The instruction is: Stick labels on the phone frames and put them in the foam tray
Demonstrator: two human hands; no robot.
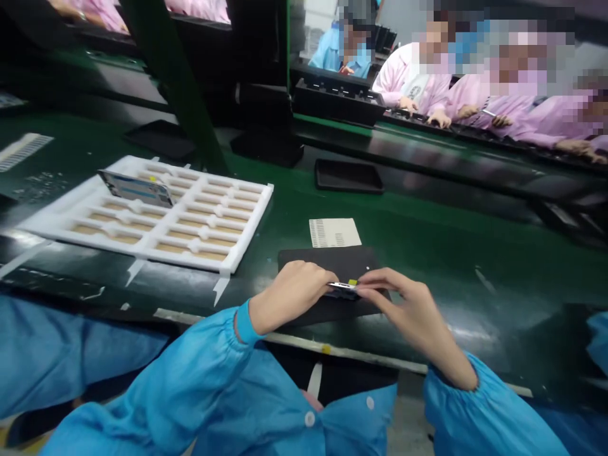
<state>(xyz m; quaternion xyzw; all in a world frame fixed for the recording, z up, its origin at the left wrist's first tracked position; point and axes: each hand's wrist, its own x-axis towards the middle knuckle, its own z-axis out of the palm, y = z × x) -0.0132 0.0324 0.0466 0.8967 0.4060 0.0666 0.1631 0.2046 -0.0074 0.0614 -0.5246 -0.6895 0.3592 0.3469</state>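
Note:
My left hand and my right hand meet over a black mat at the near edge of the green bench. Between their fingertips they pinch a small flat metallic part with a yellow tab. Both hands have their fingers closed on that part, one at each end. My sleeves are blue.
A white foam tray with several slots lies to the left, with a flat panel leaning on it. A white label sheet and a black tray lie beyond the mat. Other people in pink and blue coats work at the far side.

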